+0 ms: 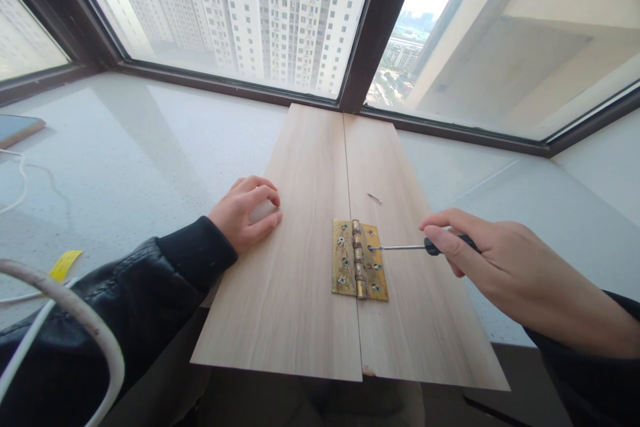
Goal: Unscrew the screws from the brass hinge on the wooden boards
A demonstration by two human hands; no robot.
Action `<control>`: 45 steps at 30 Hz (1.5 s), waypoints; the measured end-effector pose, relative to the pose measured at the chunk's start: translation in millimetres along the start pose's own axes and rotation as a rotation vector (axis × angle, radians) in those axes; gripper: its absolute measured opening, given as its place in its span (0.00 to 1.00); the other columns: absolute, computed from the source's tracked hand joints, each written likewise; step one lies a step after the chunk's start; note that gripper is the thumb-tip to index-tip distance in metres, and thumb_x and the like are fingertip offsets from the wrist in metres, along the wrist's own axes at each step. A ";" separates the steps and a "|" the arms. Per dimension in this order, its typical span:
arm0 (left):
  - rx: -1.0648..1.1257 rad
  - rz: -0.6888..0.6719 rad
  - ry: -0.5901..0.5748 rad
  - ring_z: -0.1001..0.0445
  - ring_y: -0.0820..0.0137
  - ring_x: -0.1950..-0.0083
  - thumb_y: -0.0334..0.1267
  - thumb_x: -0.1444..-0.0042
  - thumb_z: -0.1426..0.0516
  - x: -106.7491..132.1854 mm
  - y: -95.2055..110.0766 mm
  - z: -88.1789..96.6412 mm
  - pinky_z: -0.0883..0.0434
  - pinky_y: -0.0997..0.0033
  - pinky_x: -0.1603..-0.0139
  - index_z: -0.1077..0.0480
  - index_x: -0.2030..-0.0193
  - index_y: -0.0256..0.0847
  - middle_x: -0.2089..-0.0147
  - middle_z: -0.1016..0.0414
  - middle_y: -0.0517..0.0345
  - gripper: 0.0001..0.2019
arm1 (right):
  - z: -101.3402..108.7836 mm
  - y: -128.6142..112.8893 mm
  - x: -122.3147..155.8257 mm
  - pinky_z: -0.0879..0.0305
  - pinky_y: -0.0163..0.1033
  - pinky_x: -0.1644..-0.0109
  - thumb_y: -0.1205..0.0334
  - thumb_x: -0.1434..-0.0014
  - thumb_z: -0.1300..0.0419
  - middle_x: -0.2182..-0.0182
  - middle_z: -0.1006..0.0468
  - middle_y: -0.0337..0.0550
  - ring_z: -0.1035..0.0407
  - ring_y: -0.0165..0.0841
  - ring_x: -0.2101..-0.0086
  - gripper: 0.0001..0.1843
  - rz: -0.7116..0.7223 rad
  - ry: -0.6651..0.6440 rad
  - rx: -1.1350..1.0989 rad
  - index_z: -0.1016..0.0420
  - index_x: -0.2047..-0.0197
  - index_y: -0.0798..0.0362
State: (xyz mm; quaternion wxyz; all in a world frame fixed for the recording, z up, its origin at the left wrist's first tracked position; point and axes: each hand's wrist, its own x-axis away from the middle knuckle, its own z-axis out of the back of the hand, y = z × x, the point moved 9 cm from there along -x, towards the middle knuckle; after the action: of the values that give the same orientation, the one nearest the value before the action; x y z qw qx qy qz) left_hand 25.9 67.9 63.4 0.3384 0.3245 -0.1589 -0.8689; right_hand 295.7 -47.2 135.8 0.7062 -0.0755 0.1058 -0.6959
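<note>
R hand (pixel 493 260) grips screwdriver (pixel 417 247), shaft horizontal, tip pointing left onto brass hinge (pixel 359 269). L hand (pixel 246 212) curled loosely, resting on board (pixel 295 267) edge.

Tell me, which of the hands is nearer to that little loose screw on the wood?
The right. The right hand, holding a screwdriver, is just right of the screw and slightly nearer the camera; the left hand rests further off at the outer edge of the left board.
</note>
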 end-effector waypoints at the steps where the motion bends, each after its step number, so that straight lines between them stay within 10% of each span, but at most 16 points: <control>1: -0.002 0.000 0.000 0.30 0.60 0.49 0.40 0.40 0.44 0.0 0.0 0.0 0.32 0.51 0.43 0.29 0.61 0.39 0.52 0.28 0.49 0.07 | -1.0 -0.7 0.7 0.40 0.39 0.78 0.41 0.33 0.52 0.79 0.26 0.39 0.31 0.36 0.80 0.22 0.012 -0.013 -0.020 0.26 0.59 0.48; 6: -0.009 0.001 0.004 0.29 0.60 0.49 0.40 0.40 0.45 0.2 -0.4 0.0 0.32 0.51 0.43 0.29 0.61 0.39 0.52 0.28 0.49 0.07 | -0.2 -3.9 4.0 0.31 0.39 0.74 0.47 0.40 0.41 0.61 0.20 0.45 0.26 0.34 0.74 0.18 0.042 -0.005 -0.088 0.28 0.52 0.49; 11: -0.011 0.010 0.000 0.29 0.60 0.49 0.40 0.40 0.44 0.2 -1.4 -0.5 0.32 0.51 0.43 0.30 0.61 0.40 0.52 0.28 0.49 0.07 | -1.2 -2.5 3.2 0.40 0.40 0.80 0.39 0.35 0.49 0.76 0.23 0.40 0.36 0.33 0.84 0.23 -0.018 0.003 -0.035 0.26 0.54 0.49; 17: -0.010 0.010 -0.007 0.29 0.59 0.49 0.40 0.40 0.45 0.0 -0.3 -0.1 0.32 0.50 0.43 0.29 0.61 0.39 0.52 0.28 0.49 0.07 | 0.9 -5.8 0.2 0.33 0.40 0.74 0.46 0.42 0.40 0.62 0.20 0.45 0.26 0.36 0.74 0.19 -0.005 0.042 -0.077 0.28 0.54 0.49; 22: -0.021 -0.001 -0.004 0.29 0.61 0.50 0.40 0.40 0.45 0.0 0.8 0.3 0.32 0.52 0.43 0.29 0.61 0.40 0.52 0.28 0.49 0.07 | -7.9 -2.4 1.3 0.38 0.41 0.77 0.41 0.33 0.52 0.75 0.21 0.41 0.31 0.36 0.80 0.23 -0.003 -0.066 -0.037 0.24 0.59 0.48; 30: -0.014 0.001 0.000 0.29 0.60 0.49 0.40 0.40 0.44 0.1 0.4 0.6 0.32 0.50 0.43 0.29 0.61 0.40 0.52 0.28 0.49 0.07 | -19.9 -12.6 3.1 0.33 0.41 0.69 0.50 0.38 0.44 0.65 0.20 0.44 0.26 0.38 0.70 0.13 0.039 -0.079 -0.114 0.25 0.60 0.49; 37: -0.009 0.007 0.000 0.29 0.59 0.49 0.40 0.40 0.44 -0.2 0.6 0.6 0.32 0.51 0.43 0.29 0.61 0.40 0.52 0.28 0.49 0.07 | -29.2 16.8 -1.0 0.37 0.39 0.71 0.52 0.36 0.49 0.69 0.24 0.41 0.33 0.34 0.73 0.11 -0.186 -0.061 -0.440 0.33 0.63 0.50; 45: -0.017 0.009 0.002 0.29 0.60 0.49 0.41 0.41 0.45 -0.1 -0.4 0.1 0.32 0.52 0.42 0.29 0.61 0.40 0.52 0.28 0.50 0.07 | -62.4 -11.4 -12.5 0.47 0.39 0.71 0.39 0.36 0.48 0.80 0.32 0.38 0.39 0.33 0.77 0.26 -0.084 -0.195 -0.136 0.30 0.74 0.51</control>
State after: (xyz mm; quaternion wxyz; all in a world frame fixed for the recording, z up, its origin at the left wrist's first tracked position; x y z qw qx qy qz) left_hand 25.7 68.3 63.3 0.3454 0.3216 -0.1525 -0.8684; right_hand 268.6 -32.4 78.9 0.6767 -0.1950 0.0807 -0.7053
